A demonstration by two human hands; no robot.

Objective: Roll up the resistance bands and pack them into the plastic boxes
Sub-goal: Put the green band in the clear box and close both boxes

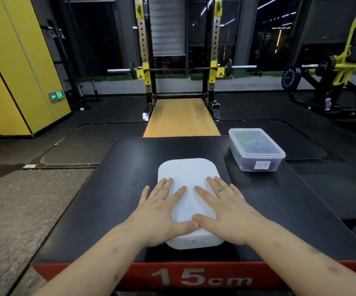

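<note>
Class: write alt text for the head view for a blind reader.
The left hand and right hand press flat on a white box lid on a black platform; a second, closed clear box sits beyond on the right.

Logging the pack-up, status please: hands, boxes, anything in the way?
Left hand and right hand flat on the white lid. Clear box closed, coloured contents, far right. Nothing blocking.

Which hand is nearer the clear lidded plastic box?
Right. Right hand lies on the white plastic lid, towards the clear plastic box; left hand on its far side.
</note>
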